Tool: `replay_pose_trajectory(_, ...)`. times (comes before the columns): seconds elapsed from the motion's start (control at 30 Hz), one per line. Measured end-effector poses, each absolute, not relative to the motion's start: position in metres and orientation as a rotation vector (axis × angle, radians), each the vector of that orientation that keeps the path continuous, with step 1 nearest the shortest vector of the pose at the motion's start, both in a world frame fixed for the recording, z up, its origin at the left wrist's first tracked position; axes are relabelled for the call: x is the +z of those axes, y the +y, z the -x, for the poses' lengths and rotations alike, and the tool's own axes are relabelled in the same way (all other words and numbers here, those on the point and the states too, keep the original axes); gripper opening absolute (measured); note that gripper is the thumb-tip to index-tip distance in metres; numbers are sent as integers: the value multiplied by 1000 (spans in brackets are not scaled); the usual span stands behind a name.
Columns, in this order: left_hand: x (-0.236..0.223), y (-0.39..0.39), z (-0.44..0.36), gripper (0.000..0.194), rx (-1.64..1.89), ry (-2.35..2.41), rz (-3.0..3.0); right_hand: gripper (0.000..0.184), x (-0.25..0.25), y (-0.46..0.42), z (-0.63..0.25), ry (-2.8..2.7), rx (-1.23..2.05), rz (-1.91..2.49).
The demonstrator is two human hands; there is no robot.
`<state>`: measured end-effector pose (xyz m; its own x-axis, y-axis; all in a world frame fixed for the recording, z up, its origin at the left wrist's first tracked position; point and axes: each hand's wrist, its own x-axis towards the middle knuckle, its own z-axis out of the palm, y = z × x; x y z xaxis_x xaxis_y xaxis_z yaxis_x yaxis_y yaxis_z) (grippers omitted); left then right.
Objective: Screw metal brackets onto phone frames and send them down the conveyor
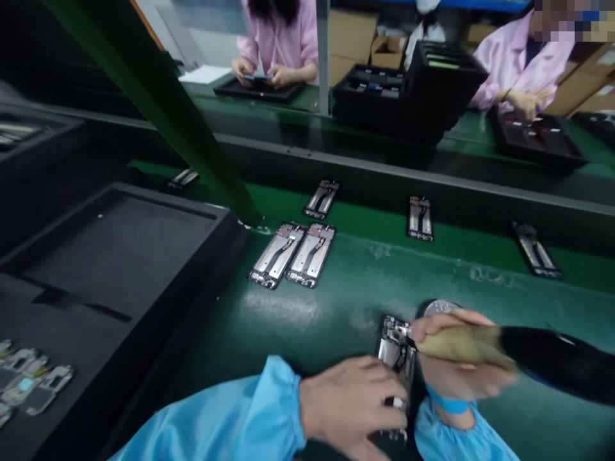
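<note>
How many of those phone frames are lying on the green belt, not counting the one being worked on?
6: a side-by-side pair, one behind them, one mid-belt, one far right, one far left. The green post may hide others.

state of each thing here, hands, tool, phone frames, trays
left hand: flat on the near frame, pinning it
right hand: gripping the driver
driver: tip at the near frame's top
near frame: open, insides showing
paired frames: flat, side by side, untouched
black tray: big recess bare
</note>
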<state>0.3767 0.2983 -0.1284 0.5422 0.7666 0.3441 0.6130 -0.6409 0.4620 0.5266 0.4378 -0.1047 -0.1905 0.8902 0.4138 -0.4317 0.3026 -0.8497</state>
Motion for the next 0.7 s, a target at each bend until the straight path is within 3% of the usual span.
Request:
replay_pose_trajectory(0.1,-128,316,-375,51,525,1393,-2493,58,-103,459,-552,-1169,1156,553)
replay_pose_trajectory(0.17,-127,353,-361,50,478,1652,-2442,63,-103,471,-564,-1127,1133,584)
replay_pose_trajectory(0.27,-124,425,-335,40,450,1940,-2390,60,-102,479,-567,-1080,1097,594)
replay_pose_trajectory(0.37,-124,486,-328,44,460,2105,-2313,54,-99,479,-562,-1042,1060,610)
replay_pose_trajectory(0.7,-115,611,-422,46,563,2316,-1956,50,-94,477,-568,-1064,1168,576)
